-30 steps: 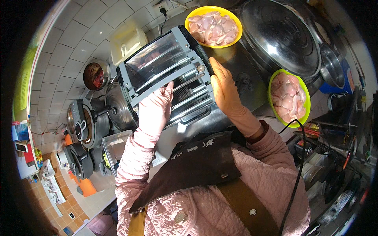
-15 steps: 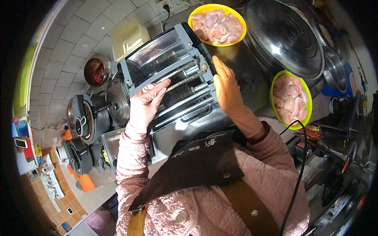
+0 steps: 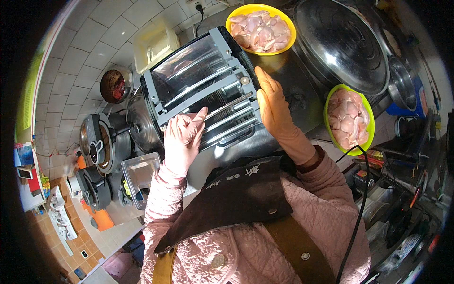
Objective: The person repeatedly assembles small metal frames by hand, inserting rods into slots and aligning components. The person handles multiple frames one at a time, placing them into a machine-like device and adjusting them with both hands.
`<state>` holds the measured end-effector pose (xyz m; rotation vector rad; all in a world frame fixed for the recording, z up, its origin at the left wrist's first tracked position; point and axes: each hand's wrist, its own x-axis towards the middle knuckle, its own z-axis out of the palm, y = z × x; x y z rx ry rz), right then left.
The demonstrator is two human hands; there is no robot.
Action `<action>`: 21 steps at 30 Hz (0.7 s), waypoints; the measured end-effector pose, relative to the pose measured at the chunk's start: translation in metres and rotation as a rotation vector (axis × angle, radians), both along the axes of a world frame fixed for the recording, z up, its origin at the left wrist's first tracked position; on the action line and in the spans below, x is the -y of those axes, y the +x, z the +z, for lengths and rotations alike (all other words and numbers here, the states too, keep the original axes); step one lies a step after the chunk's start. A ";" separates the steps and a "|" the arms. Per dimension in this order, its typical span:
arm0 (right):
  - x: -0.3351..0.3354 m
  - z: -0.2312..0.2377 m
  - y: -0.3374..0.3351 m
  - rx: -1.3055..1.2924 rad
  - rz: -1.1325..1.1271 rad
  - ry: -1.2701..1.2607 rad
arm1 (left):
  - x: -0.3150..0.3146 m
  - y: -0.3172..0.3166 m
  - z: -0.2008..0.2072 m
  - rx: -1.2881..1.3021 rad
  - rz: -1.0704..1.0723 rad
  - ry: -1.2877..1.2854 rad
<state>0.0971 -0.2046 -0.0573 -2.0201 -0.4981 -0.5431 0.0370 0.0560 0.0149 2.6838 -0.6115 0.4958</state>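
A grey and black machine with metal rods and a dark ridged roller inside, likely a meat cutter, stands in front of me. Its top has a clear panel. My left hand, in a pale glove, has its fingers closed on the near end of a thin metal bar lying slantwise across the open part. Against the machine's right side rests my right hand, gloved in orange, fingers stretched out and flat. The inside of the machine is partly hidden by my left hand.
Yellow bowl of raw chicken pieces behind the machine; yellow-green bowl of chicken at right. A large dark lid fills the back right. Left stand a pot with red-brown contents, a steel lid and a clear container.
My left hand has moved down and slightly right, bringing the metal bar nearer to me across the machine. The right hand stays at the machine's side.
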 end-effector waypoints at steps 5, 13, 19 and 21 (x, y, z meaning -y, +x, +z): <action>0.001 -0.003 0.003 0.056 0.041 0.013 | -0.001 0.003 0.009 0.039 -0.021 -0.011; 0.000 -0.003 0.002 0.058 0.036 0.011 | -0.016 0.005 0.025 0.104 0.203 0.202; 0.003 0.000 0.002 0.024 0.042 -0.015 | -0.038 0.029 0.008 0.085 0.101 0.135; 0.003 0.000 0.001 0.026 0.037 -0.026 | -0.039 0.028 0.007 0.033 0.090 0.083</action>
